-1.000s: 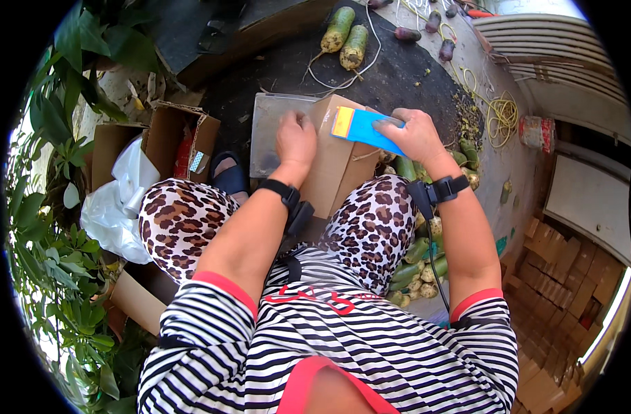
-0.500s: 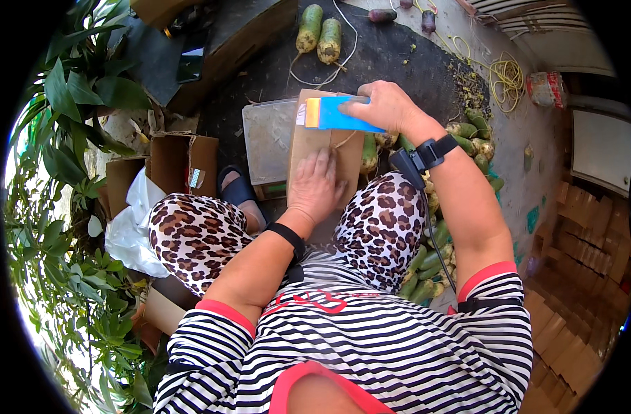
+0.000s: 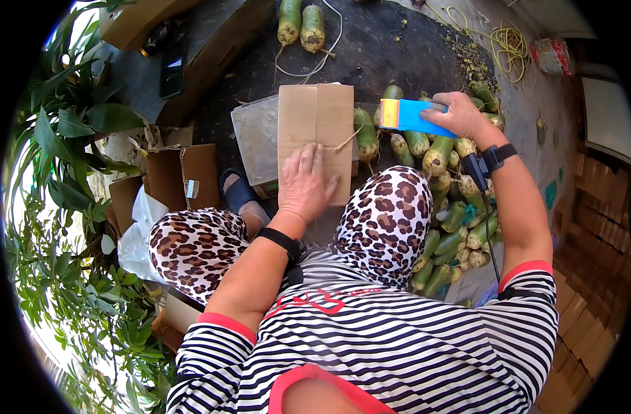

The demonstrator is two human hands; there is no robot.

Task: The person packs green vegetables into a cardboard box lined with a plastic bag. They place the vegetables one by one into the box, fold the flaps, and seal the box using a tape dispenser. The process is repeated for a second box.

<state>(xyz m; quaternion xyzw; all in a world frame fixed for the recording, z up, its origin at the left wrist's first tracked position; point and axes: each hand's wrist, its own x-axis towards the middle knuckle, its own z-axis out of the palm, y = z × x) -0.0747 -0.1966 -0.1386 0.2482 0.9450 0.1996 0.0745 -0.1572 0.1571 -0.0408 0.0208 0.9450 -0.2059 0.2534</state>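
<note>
Blue tool [image 3: 420, 117], one unit, gripped in the closed right hand [image 3: 460, 114], has shifted since the earlier frame from over the carton [image 3: 300, 110] to its right. Left hand [image 3: 305, 183] is flat, fingers extended, pressing the carton top, gripping nothing. Carton: one, closed between the knees and two green radishes [image 3: 312, 31]; contents hidden.

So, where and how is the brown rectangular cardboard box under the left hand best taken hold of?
The brown cardboard box is likely best held by its two long sides, from left and right: it lies broad face up, longer away from the person than across, so its width looks easier to span. The left hand rests on the near part; better avoid the pale string at the right edge.
</note>
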